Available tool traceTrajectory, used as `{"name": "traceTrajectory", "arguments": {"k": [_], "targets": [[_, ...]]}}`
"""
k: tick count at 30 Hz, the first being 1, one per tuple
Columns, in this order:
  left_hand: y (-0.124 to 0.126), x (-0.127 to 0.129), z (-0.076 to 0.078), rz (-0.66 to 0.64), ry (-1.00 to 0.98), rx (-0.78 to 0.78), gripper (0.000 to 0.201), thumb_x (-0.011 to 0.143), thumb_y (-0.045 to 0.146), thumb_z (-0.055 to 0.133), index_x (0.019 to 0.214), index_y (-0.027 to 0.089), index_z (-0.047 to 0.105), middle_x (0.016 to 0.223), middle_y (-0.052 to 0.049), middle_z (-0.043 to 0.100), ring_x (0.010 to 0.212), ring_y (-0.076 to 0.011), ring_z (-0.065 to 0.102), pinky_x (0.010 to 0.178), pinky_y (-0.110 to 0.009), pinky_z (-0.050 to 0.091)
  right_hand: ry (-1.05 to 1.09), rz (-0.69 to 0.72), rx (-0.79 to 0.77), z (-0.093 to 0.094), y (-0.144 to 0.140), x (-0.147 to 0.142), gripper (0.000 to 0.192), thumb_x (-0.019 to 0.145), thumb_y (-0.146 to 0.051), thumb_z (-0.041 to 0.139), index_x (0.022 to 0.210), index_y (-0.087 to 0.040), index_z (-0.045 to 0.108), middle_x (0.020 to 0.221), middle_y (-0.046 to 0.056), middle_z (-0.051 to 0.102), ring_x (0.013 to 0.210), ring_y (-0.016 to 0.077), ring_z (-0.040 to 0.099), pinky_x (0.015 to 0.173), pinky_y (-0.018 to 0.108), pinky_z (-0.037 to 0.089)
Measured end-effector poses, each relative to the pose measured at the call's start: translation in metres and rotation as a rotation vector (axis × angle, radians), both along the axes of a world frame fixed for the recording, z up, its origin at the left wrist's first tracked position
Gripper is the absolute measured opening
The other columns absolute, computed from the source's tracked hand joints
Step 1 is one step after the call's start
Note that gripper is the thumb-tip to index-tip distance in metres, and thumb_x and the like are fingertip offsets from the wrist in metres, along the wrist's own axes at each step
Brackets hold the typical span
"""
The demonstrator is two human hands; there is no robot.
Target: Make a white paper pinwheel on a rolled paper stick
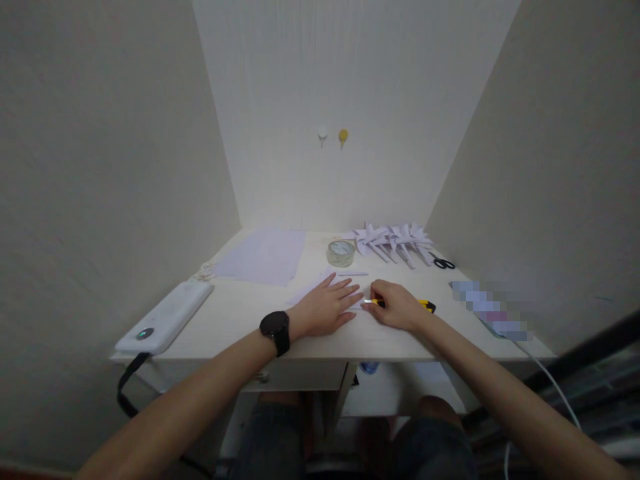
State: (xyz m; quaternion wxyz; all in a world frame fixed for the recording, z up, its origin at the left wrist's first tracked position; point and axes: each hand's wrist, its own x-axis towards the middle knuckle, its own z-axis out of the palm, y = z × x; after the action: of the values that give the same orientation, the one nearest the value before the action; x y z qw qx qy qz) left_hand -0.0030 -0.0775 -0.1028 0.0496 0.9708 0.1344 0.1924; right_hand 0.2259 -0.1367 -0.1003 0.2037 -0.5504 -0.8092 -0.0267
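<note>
The right hand (395, 303) is closed around a yellow-and-black utility knife (428, 306), its blade pointing toward the spread fingers of the left hand (327, 310). That palm lies flat on white paper (314, 287), just left of the grip, probably to stop it slipping near the blade; whether the blade touches the paper I cannot tell. Beyond the grip are a thin paper strip (353, 273), a roll of clear tape (341, 253) and paper pinwheels (395, 240), apparently set back to free working room. Black-handled scissors (444, 264) lie farther right, loose sheets (263, 257) farther left. No brand or writing is readable; the pixelated object (487, 312) right of the grip is obscured.
</note>
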Motion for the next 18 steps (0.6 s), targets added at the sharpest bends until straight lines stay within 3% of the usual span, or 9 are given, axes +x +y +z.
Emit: {"name": "traceTrajectory", "arguments": {"k": [4, 8, 15, 18], "targets": [[0.013, 0.0, -0.006, 0.057, 0.094, 0.014, 0.046, 0.101, 0.039, 0.037, 0.145, 0.027, 0.045, 0.156, -0.009, 0.038, 0.148, -0.029, 0.025, 0.119, -0.056, 0.007, -0.018, -0.003, 0.029, -0.006, 0.001, 0.001, 0.019, 0.089, -0.036, 0.057, 0.08, -0.019, 0.054, 0.078, 0.003, 0.061, 0.068, 0.0166, 0.051, 0.064, 0.028, 0.034], [0.022, 0.0, -0.006, 0.08, 0.15, -0.032, 0.048, 0.103, 0.039, 0.029, 0.148, 0.027, 0.043, 0.159, -0.011, 0.031, 0.148, -0.0293, 0.024, 0.118, -0.05, 0.017, -0.021, -0.006, 0.068, -0.012, 0.004, 0.004, 0.02, 0.09, -0.036, 0.057, 0.079, -0.019, 0.055, 0.078, 0.004, 0.061, 0.071, 0.0178, 0.053, 0.066, 0.029, 0.034], [0.027, 0.003, -0.019, 0.167, 0.115, -0.041, 0.049, 0.102, 0.043, 0.031, 0.147, 0.029, 0.045, 0.158, -0.012, 0.034, 0.147, -0.034, 0.025, 0.118, -0.051, 0.017, -0.024, 0.02, 0.051, -0.012, 0.009, 0.005, 0.023, 0.09, -0.039, 0.057, 0.078, -0.019, 0.057, 0.079, 0.005, 0.062, 0.076, 0.0198, 0.055, 0.069, 0.031, 0.04], [0.026, 0.002, -0.02, 0.19, 0.118, -0.042, 0.05, 0.102, 0.044, 0.031, 0.146, 0.027, 0.047, 0.156, -0.013, 0.036, 0.146, -0.0344, 0.028, 0.117, -0.05, 0.018, -0.022, 0.044, 0.023, -0.01, 0.005, 0.007, 0.024, 0.091, -0.04, 0.057, 0.086, -0.018, 0.064, 0.088, 0.008, 0.065, 0.083, 0.0214, 0.058, 0.076, 0.033, 0.044]]}}
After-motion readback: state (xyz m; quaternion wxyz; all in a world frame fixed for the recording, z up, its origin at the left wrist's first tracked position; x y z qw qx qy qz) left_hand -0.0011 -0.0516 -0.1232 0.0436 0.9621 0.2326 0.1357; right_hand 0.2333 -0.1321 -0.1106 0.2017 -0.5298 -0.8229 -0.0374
